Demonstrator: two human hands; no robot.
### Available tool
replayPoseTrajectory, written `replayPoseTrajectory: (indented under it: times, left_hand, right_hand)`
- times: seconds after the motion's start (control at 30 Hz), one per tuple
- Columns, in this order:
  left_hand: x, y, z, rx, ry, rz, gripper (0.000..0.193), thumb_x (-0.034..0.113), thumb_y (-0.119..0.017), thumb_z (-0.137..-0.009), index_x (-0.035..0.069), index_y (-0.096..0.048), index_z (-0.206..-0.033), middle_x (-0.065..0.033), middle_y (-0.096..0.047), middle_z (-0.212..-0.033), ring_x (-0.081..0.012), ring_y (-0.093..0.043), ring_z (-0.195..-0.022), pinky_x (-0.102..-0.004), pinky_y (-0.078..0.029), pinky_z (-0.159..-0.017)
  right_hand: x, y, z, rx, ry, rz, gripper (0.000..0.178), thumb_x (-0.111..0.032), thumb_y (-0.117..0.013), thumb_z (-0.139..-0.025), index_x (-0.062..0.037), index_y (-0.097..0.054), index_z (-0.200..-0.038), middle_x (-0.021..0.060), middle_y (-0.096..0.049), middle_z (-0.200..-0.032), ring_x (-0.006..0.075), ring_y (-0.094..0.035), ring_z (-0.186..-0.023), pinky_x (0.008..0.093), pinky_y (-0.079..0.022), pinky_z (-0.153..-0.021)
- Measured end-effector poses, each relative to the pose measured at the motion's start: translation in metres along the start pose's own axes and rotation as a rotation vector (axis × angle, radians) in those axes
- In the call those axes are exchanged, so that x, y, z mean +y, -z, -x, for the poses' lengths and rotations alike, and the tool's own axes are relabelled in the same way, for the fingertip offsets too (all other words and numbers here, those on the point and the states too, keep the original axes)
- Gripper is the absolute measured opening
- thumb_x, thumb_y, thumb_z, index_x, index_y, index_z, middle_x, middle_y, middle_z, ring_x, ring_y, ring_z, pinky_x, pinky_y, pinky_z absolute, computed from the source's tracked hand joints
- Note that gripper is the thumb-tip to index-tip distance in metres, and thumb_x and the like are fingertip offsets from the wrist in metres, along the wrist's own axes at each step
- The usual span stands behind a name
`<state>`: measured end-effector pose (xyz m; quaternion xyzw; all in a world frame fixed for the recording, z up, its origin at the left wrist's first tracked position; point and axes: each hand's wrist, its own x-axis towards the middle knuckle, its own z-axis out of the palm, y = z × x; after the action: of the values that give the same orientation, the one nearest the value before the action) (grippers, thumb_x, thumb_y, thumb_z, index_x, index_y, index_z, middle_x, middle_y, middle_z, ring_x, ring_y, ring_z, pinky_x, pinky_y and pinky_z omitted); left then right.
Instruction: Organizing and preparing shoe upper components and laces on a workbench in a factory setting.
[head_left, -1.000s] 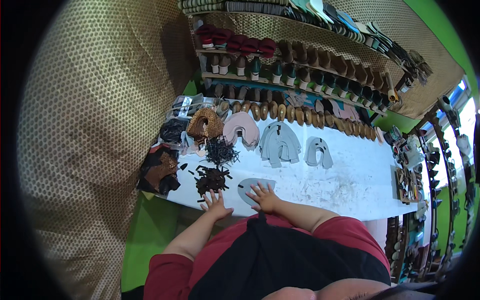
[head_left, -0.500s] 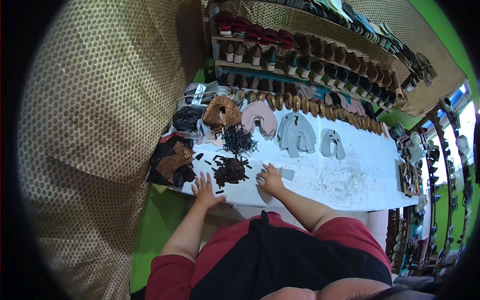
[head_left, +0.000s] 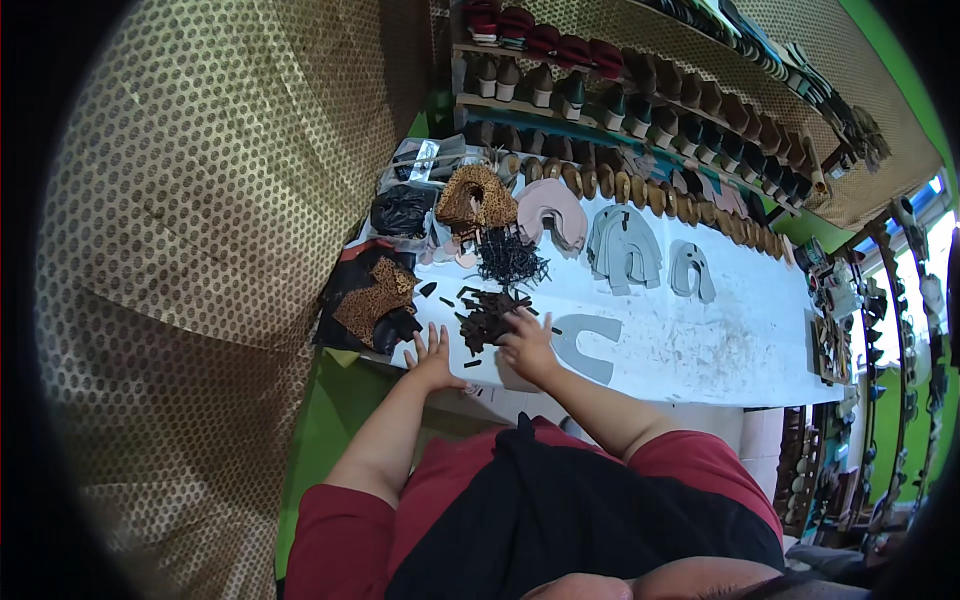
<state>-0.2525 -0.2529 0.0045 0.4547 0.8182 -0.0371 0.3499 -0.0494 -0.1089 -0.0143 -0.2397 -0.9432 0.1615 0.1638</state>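
My left hand [head_left: 432, 365] rests at the front edge of the white table with its fingers spread and nothing in it. My right hand [head_left: 528, 348] is at the near right side of a heap of small dark brown strips [head_left: 487, 318], fingers apart, fingertips over the heap's edge. Whether a fingertip touches a strip is too small to tell. Just right of that hand a grey U-shaped piece [head_left: 572, 352] lies flat, its opening toward the right. A few loose dark strips [head_left: 473, 364] lie between my hands.
Behind the heap are a tangle of black strips [head_left: 511, 257], leopard-print pieces [head_left: 477, 198], pink curved pieces [head_left: 553, 208] and grey curved pieces [head_left: 624, 248]. Leopard and black scraps [head_left: 376, 302] lie at the left. Shoe lasts [head_left: 655, 196] line the back; shoes fill the shelves [head_left: 600, 118] above.
My right hand has moved left onto the edge of the strip heap, uncovering the grey U-shaped piece. My left hand stays at the table edge. The whole view has shifted slightly.
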Motion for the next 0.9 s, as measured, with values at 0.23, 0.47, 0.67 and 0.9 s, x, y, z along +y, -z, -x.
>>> replayPoseTrajectory:
  times: [0.23,0.47,0.67,0.9]
  left_hand:
    - [0.0,0.0,0.001,-0.022,-0.001,-0.026,0.152,0.063,-0.086,-0.054,0.017,0.016,-0.156,-0.0124,0.023,-0.162,-0.0433,0.02,-0.147,-0.0668,-0.001,-0.114]
    - [-0.002,-0.004,-0.002,-0.007,0.006,-0.011,0.149,0.063,-0.086,-0.055,0.017,0.014,-0.157,-0.0112,0.022,-0.163,-0.0425,0.02,-0.148,-0.0667,-0.001,-0.114]
    - [0.001,-0.009,-0.003,0.032,0.017,-0.017,0.147,0.065,-0.084,-0.056,0.017,0.013,-0.157,-0.0081,0.021,-0.164,-0.0411,0.02,-0.148,-0.066,0.0,-0.114]
    - [0.007,-0.008,0.004,0.094,0.024,0.023,0.14,0.07,-0.077,-0.062,0.015,0.009,-0.158,-0.0073,0.016,-0.165,-0.0386,0.019,-0.149,-0.0639,0.004,-0.114]
  right_hand:
    - [-0.053,-0.023,-0.005,-0.075,0.111,0.072,0.023,-0.031,-0.078,-0.071,-0.0289,-0.077,-0.094,0.0056,-0.045,-0.147,0.0368,-0.024,-0.145,0.0799,-0.013,-0.105]
    - [-0.043,-0.034,0.0,-0.077,0.066,0.101,0.015,-0.027,-0.077,-0.069,-0.0215,-0.075,-0.083,0.005,-0.047,-0.145,0.0375,-0.024,-0.145,0.0812,-0.015,-0.103]
    - [0.034,0.006,0.018,0.094,-0.228,0.021,0.011,-0.022,-0.076,-0.071,-0.0214,-0.076,-0.082,0.0026,-0.055,-0.138,0.0357,-0.032,-0.141,0.0751,-0.014,-0.11]
    - [0.12,0.056,0.045,0.223,-0.421,0.086,0.01,-0.022,-0.078,-0.069,-0.0228,-0.076,-0.079,0.0043,-0.056,-0.137,0.0354,-0.031,-0.142,0.0683,-0.017,-0.113]
